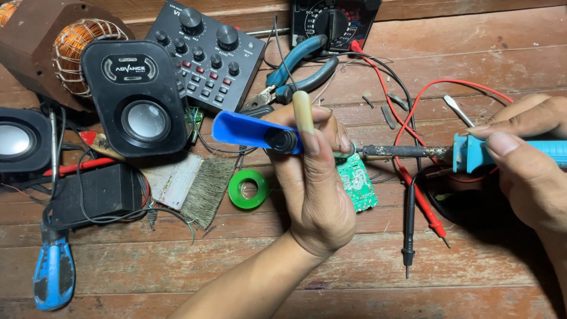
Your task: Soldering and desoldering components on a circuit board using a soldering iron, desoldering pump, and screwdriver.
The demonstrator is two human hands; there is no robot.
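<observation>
Hands [316, 177] [525, 159] hold desoldering pump [254, 133], soldering iron [472, 152].

Bench [484, 53]: rough, worn wood planks. Desoldering pump [248, 131]: glossy blue plastic. Soldering iron [407, 152]: scorched matt metal shaft, teal plastic handle. Speaker [136, 97]: smooth black plastic.

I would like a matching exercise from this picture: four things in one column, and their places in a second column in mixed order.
Things:
1. blue plastic desoldering pump
2. soldering iron with light blue handle
3. green roll of solder wire
4. black oval speaker

Places:
A. lying on the wooden table, left of the left hand
B. held in the right hand
C. standing at upper left, beside the black audio mixer
D. held in the left hand

Pairs: 1-D, 2-B, 3-A, 4-C
</observation>
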